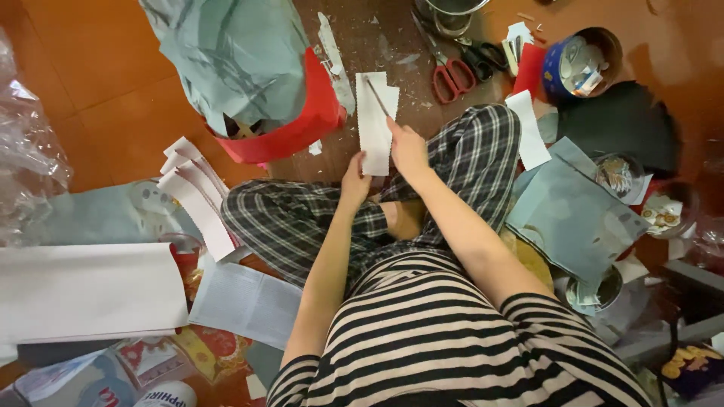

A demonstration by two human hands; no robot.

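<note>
I sit cross-legged on the floor in plaid trousers and a striped shirt. My left hand [354, 181] pinches the lower left edge of a white paper strip [371, 139] with a wavy cut edge, held out in front of my knees. My right hand [407, 147] grips a thin stick-like tool [377, 96] that lies slanted across the upper part of the paper; I cannot tell what kind of tool it is.
A red bucket [302, 124] draped with grey paper stands ahead on the left. Red-handled scissors [451, 75] lie ahead on the right, near a blue tin [581, 64]. White paper strips [197, 200] and sheets [87, 290] lie to the left, grey paper [569, 218] to the right.
</note>
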